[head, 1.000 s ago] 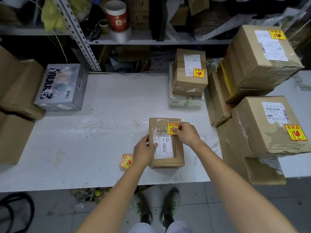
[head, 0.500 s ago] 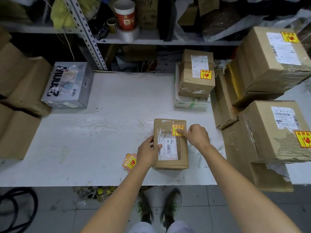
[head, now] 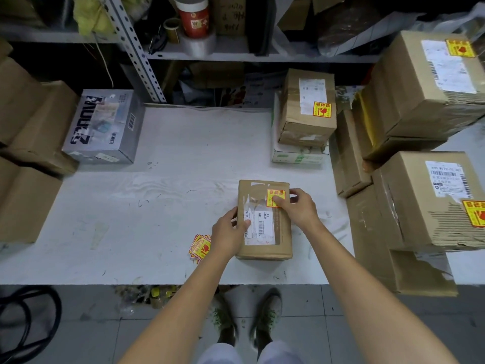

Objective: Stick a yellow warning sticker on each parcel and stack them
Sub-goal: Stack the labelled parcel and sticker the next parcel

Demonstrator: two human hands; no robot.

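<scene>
- At the far left of the white table (head: pixel 162 158) I see a grey printed box (head: pixel 103 127) with a barcode on its right side. Its big lettering is upside down to me and I cannot read it.
- On the shelf beyond, a red cup (head: pixel 194 18) carries a "W" mark.
- Close to the table's near edge lies a fanned pile of spare stickers (head: pixel 200 245), yellow and red, just left of the hands.
- The left hand (head: pixel 228 236) grips the small brown parcel (head: pixel 282 237) at its left edge. Its thumb is on the white shipping label (head: pixel 261 229), which reads "MX MXRC 03".
- That parcel lies flat at the near middle of the table.
- The yellow warning sticker (head: pixel 275 197) sits at the parcel's far right corner. The right hand (head: pixel 300 208) presses its thumb on it, with the fingers curled over the parcel's right edge.
- Farther back, a taped parcel (head: pixel 307 127) with its own yellow sticker stands on a white-and-green box (head: pixel 299 155).
- At the right, the near large parcel (head: pixel 420 206) and the far large parcel (head: pixel 420 88) each show a barcode label and a yellow sticker.
</scene>
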